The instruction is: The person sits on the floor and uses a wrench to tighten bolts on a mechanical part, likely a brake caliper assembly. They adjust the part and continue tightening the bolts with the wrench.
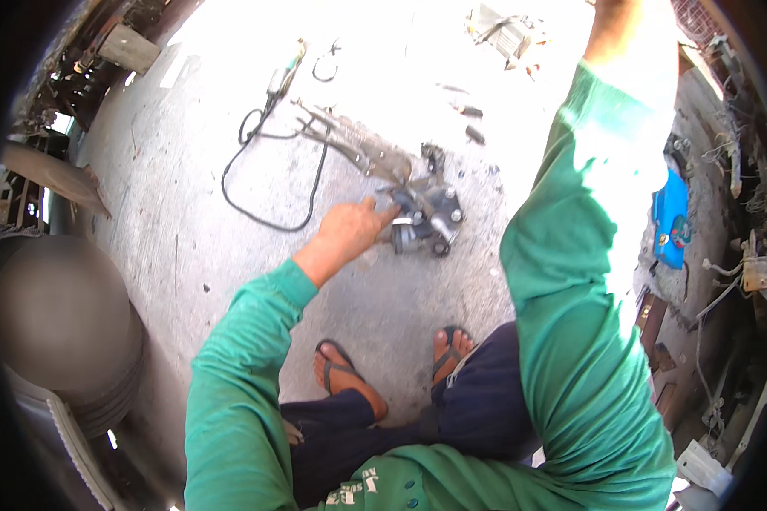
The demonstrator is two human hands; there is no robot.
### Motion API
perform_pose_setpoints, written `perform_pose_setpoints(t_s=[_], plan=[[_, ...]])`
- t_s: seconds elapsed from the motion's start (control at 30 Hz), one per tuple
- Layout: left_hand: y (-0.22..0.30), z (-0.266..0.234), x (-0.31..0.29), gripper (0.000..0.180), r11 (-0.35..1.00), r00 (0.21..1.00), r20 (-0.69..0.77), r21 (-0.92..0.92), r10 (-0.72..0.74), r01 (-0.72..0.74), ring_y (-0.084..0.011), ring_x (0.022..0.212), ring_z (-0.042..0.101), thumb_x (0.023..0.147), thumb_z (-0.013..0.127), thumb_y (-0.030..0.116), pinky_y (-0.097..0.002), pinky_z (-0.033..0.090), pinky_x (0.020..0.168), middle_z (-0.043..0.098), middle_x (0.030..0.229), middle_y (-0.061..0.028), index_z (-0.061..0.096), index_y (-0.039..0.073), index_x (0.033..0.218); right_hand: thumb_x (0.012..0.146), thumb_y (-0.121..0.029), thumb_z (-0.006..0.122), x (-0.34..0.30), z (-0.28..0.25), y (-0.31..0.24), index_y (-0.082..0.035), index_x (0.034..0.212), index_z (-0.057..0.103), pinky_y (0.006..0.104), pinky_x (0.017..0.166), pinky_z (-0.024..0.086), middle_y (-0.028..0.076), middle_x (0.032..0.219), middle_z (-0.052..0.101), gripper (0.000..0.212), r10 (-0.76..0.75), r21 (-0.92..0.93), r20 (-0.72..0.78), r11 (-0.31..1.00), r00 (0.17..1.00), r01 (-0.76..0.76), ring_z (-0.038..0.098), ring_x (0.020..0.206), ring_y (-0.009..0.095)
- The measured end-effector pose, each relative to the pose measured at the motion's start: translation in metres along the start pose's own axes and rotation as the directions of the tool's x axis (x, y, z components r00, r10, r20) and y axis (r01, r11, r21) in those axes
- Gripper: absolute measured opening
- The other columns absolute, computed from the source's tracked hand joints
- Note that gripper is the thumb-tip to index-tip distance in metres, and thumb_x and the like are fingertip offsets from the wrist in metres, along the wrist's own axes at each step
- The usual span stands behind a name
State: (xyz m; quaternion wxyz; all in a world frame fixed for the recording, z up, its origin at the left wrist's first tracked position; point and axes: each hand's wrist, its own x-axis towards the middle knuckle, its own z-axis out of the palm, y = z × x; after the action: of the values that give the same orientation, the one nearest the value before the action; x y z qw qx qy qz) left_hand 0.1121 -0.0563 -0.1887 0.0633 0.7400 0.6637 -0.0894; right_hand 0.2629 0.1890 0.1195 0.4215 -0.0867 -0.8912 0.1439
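Note:
My left hand point(347, 234) reaches in from the lower left, its fingers closed on the left edge of a dark metal mechanical part point(426, 220) with round bolt heads. The part lies on the concrete floor in front of my feet. Just beyond it are pliers-like metal tools point(366, 145), partly overlapping it and blurred, so their exact kind is hard to read. My right arm point(584, 230), in a green sleeve, stretches far forward and up. Its hand is beyond the upper edge of the picture.
A black cable point(308, 217) loops on the floor to the left, running to a tool with a greenish end point(288, 68). Small dark pieces point(475, 134) lie farther off. At the left stands a grey rounded container point(64, 315); a blue case point(670, 220) and loose wires line the right.

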Motion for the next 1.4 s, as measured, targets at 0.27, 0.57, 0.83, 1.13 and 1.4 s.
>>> perform_pose_setpoints(t_s=[0.27,0.57,0.83,1.13,1.4], plan=[[0.054,0.001,0.015,0.063,0.52,0.918,0.386,-0.768,-0.091,0.374,-0.0436,0.09,0.071,0.075,0.075,0.018,-0.0472,0.055,0.077,0.071,0.096,-0.0294,0.052,-0.01,0.128,0.089,-0.023,0.079,0.021,0.006,0.028,-0.003,0.116,0.072,0.0313,0.078,0.057,0.008,0.095,0.073,0.034,0.186,0.174,0.047,0.966,0.981,-0.191,0.069,0.084,0.016],[0.014,-0.02,-0.015,0.072,0.955,0.982,0.19,-0.294,0.015,0.043,-0.042,0.091,0.07,0.086,0.062,0.008,-0.0493,0.056,0.073,0.069,0.105,-0.0205,0.041,0.012,0.154,0.091,-0.025,0.078,0.022,0.001,0.044,0.0,0.118,0.071,0.0267,0.074,0.056,0.009,0.094,0.073,0.038,0.092,0.197,0.053,0.975,0.994,-0.101,0.069,0.083,0.012],[-0.007,0.005,0.001,0.066,0.992,0.992,-0.067,-0.065,0.103,-0.108,-0.0312,0.074,0.07,0.092,0.054,0.006,-0.0435,0.055,0.063,0.065,0.095,-0.0136,0.048,0.029,0.153,0.093,-0.024,0.076,0.006,-0.014,0.003,-0.001,0.111,0.073,0.0225,0.059,0.054,0.007,0.084,0.073,0.029,0.124,0.121,0.03,0.985,0.992,-0.126,0.067,0.067,0.008],[-0.028,0.002,0.009,0.059,0.995,0.995,0.02,0.02,0.098,-0.099,-0.0298,0.086,0.073,0.093,0.056,0.008,-0.0419,0.059,0.07,0.069,0.105,-0.011,0.058,0.037,0.145,0.093,-0.026,0.076,0.011,-0.005,-0.002,-0.001,0.112,0.072,0.0236,0.059,0.056,0.007,0.087,0.074,0.032,0.224,0.079,0.062,0.97,0.973,-0.229,0.068,0.068,0.009],[-0.02,0.01,0.014,0.057,0.984,0.967,-0.197,0.108,0.161,-0.141,-0.0243,0.083,0.068,0.089,0.06,0.009,-0.0372,0.056,0.063,0.065,0.093,-0.0066,0.062,0.03,0.141,0.093,-0.026,0.076,0.013,0.002,-0.003,-0.001,0.115,0.072,0.0241,0.06,0.056,0.009,0.09,0.074,0.034,0.225,0.046,0.075,0.972,0.972,-0.229,0.069,0.069,0.01]])
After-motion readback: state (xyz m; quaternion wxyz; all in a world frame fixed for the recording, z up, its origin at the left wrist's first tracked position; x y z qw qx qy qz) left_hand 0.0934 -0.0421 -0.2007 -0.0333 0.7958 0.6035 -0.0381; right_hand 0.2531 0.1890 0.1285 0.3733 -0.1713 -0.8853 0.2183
